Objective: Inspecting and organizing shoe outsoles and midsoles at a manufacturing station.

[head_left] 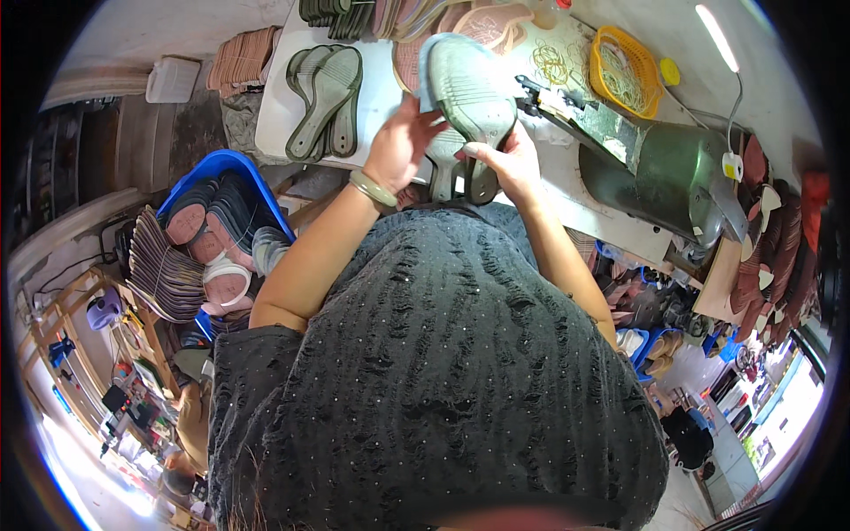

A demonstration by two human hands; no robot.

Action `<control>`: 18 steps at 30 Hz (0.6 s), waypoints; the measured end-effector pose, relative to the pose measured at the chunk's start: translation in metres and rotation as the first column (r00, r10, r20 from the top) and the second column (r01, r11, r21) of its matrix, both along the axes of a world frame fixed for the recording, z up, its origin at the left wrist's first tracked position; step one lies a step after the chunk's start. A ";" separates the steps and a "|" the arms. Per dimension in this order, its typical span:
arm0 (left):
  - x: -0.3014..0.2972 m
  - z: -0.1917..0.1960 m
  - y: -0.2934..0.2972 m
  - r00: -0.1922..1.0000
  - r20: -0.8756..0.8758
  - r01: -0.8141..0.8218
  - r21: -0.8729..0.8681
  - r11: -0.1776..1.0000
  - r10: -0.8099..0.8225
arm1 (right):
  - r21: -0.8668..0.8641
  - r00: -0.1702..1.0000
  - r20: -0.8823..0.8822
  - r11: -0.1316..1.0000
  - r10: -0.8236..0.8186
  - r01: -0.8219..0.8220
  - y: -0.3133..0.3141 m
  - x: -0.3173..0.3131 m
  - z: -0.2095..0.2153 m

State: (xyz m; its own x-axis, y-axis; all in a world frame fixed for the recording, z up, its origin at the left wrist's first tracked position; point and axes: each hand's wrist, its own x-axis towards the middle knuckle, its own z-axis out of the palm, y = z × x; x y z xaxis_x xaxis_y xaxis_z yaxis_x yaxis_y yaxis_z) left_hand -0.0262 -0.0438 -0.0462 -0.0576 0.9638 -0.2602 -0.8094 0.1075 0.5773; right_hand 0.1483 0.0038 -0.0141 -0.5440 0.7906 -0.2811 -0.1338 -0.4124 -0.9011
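Observation:
A greyish shoe sole (465,88) with ridges across it and a dark green edge is held up over the near edge of the white table. My right hand (512,164) is closed around its narrower heel part, the thumb lying on top. Beside its left edge is my left hand (400,149), fingers apart and the tips near or against the rim; contact is hard to make out. Another grey sole (442,159) shows partly beneath the held one. A bracelet (373,188) circles my left wrist. Several dark green soles (326,97) lie overlapped on the table to the left.
To the right stands a dark green machine (660,168) with a metal arm. A yellow basket (602,80) of bands sits behind it, loose rubber bands (551,64) nearby. Pinkish sole pieces (487,26) lie at the back. Left of me, a blue crate (274,203) holds stacked soles.

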 end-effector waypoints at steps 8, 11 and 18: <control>0.017 0.072 0.012 0.948 0.120 0.276 0.154 0.949 -0.295 | 0.082 0.964 -0.243 0.993 0.105 -0.087 -0.006 0.005 0.021; 0.026 0.076 0.018 0.930 0.035 0.358 0.156 0.921 -0.367 | 0.052 0.962 -0.268 0.998 0.053 -0.040 -0.009 0.014 0.023; 0.045 0.087 0.034 0.836 -0.548 0.130 0.135 0.982 -0.035 | 0.473 0.980 0.178 0.881 -0.092 -0.003 -0.010 0.034 0.052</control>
State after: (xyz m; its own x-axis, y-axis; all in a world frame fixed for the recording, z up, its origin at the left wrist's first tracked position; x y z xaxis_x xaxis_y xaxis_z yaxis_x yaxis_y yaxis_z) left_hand 0.0188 -0.0099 0.0406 -0.0617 0.9967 -0.0532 -0.3548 0.0279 0.9345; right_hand 0.1821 -0.0058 0.0382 -0.4791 0.8771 0.0340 0.0512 0.0666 -0.9965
